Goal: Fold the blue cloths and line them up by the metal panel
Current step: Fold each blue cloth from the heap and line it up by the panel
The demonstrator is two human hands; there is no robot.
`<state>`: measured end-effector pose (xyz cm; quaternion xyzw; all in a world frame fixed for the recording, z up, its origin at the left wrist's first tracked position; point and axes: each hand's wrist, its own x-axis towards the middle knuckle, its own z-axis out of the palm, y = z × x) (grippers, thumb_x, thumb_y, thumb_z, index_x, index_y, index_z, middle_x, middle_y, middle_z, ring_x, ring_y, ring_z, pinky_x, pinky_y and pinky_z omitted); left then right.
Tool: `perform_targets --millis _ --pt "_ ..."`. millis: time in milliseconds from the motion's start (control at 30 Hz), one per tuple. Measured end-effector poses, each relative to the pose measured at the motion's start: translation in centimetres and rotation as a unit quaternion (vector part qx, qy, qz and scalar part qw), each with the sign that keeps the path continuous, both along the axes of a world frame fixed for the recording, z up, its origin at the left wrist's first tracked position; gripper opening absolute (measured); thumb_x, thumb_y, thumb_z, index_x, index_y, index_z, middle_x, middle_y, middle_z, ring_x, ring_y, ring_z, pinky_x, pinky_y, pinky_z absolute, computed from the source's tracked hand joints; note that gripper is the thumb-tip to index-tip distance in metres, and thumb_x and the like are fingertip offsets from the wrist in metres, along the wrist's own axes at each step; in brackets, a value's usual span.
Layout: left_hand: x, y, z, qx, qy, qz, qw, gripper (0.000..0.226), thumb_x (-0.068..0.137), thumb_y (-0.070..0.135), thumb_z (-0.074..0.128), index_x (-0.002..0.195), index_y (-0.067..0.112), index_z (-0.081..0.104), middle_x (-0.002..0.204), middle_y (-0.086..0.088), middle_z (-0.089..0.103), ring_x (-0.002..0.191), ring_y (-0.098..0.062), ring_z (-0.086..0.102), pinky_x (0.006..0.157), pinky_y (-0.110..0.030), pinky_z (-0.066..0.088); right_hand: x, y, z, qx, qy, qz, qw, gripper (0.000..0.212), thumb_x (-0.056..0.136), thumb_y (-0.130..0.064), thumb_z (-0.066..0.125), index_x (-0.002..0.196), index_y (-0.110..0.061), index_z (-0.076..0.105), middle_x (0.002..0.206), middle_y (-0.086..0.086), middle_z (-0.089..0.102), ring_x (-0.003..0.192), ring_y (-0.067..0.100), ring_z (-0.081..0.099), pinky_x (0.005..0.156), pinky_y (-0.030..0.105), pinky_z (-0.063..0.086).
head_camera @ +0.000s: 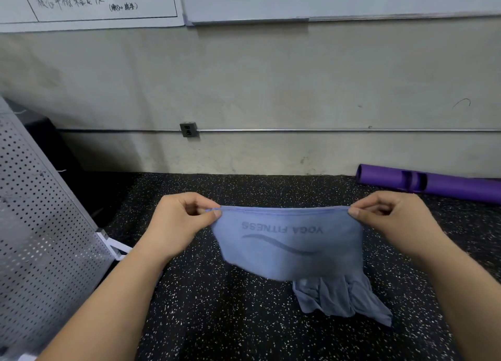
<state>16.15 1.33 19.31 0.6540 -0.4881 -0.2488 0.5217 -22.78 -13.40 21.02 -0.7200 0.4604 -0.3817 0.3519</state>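
A blue cloth (287,255) printed with "YOGA FITNESS" hangs stretched in the air above the speckled black floor (217,314). My left hand (181,219) pinches its upper left corner and my right hand (393,219) pinches its upper right corner. The print faces me upside down. Below and behind its lower right edge, a crumpled blue cloth (339,298) lies in a heap on the floor, partly hidden by the held one. The perforated metal panel (40,225) leans at the left of the view, apart from both cloths.
A purple roller (433,184) lies on the floor by the wall at the right. A grey wall with a conduit pipe and socket (189,129) runs across the back. Whiteboards hang above. A white bracket (113,244) sits at the panel's foot.
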Motion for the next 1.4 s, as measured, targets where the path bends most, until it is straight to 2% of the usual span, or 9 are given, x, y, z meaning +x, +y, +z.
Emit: perform_targets --millis 167,300,467,667,833,1000,1200,1300,1400 --pt "-0.1 0.2 0.2 0.017 -0.014 -0.021 1.000 0.013 0.080 0.006 0.091 0.085 0.016 0.085 0.086 -0.006 0.081 0.079 -0.016 0.071 0.084 -0.038 0.061 0.0 -0.1 0.0 -0.002 -0.016 -0.021 1.000 0.010 0.085 -0.015 0.088 0.086 -0.024 0.083 0.080 -0.001 0.079 0.072 0.012 0.069 0.069 0.026 0.056" --pt "0.3 0.5 0.5 0.027 -0.024 -0.040 0.999 0.012 0.081 0.007 0.091 0.087 0.016 0.085 0.092 -0.005 0.082 0.084 -0.018 0.076 0.089 -0.040 0.064 0.0 0.1 0.1 0.038 -0.069 0.011 0.997 0.010 0.084 -0.008 0.086 0.090 -0.016 0.083 0.084 0.004 0.080 0.074 0.009 0.070 0.070 0.015 0.057" --pt "0.5 0.4 0.4 0.038 -0.029 -0.022 0.999 0.015 0.082 0.007 0.090 0.086 0.021 0.085 0.088 -0.005 0.081 0.080 -0.015 0.073 0.088 -0.044 0.062 0.1 -0.2 -0.1 0.011 -0.065 -0.032 0.997 0.013 0.081 -0.011 0.091 0.087 -0.021 0.084 0.082 0.003 0.080 0.079 0.018 0.070 0.081 0.035 0.059" --pt "0.4 0.2 0.3 0.009 -0.034 0.017 0.999 0.015 0.084 0.006 0.089 0.088 0.018 0.083 0.080 -0.005 0.079 0.072 -0.012 0.069 0.068 -0.020 0.054 0.5 0.0 -0.1 -0.002 -0.070 -0.044 0.997 0.013 0.083 -0.010 0.089 0.091 -0.018 0.083 0.084 0.001 0.080 0.084 0.020 0.073 0.080 0.029 0.062" --pt "0.4 -0.2 0.0 -0.012 -0.082 0.012 0.996 0.033 0.092 0.001 0.080 0.115 0.024 0.076 0.092 0.007 0.079 0.089 -0.009 0.075 0.088 -0.025 0.058 0.7 -0.2 -0.3 -0.042 -0.031 -0.036 0.998 0.021 0.084 -0.012 0.088 0.097 -0.027 0.081 0.084 -0.006 0.079 0.082 0.014 0.073 0.074 0.012 0.057" --pt "0.1 -0.2 -0.4 0.021 -0.190 0.049 0.980 0.022 0.100 0.014 0.070 0.098 0.036 0.071 0.094 0.021 0.075 0.087 0.000 0.069 0.079 -0.023 0.050 1.2 0.0 -0.8 -0.087 0.091 -0.044 0.991 0.017 0.087 -0.024 0.087 0.092 -0.039 0.079 0.082 -0.015 0.076 0.078 0.001 0.069 0.073 0.017 0.052" --pt "-0.4 -0.5 -0.8 0.020 -0.119 0.003 0.993 0.012 0.108 0.018 0.057 0.106 0.029 0.053 0.076 0.011 0.066 0.060 -0.010 0.044 0.063 -0.037 0.040 1.8 0.1 -1.1 -0.054 0.121 -0.022 0.991 0.010 0.105 -0.030 0.064 0.098 -0.036 0.061 0.079 -0.007 0.067 0.067 0.012 0.059 0.060 0.032 0.042" --pt "-1.1 -0.6 -0.3 -0.026 0.024 0.031 0.999 0.015 0.110 0.017 0.056 0.114 0.031 0.058 0.071 0.012 0.062 0.058 -0.004 0.047 0.057 -0.027 0.038 1.9 0.0 -1.2 0.014 -0.004 0.008 1.000 0.010 0.109 -0.025 0.058 0.102 -0.031 0.062 0.073 -0.009 0.067 0.057 0.005 0.049 0.059 0.032 0.035" --pt "-1.6 -0.7 0.0 -0.010 0.136 0.035 0.990 0.019 0.112 0.020 0.054 0.117 0.037 0.061 0.082 -0.001 0.067 0.069 -0.015 0.057 0.058 -0.030 0.043 2.3 0.1 -1.1 0.100 -0.125 0.022 0.987 0.016 0.112 -0.027 0.053 0.109 -0.035 0.066 0.084 -0.003 0.068 0.069 0.011 0.053 0.064 0.033 0.036"
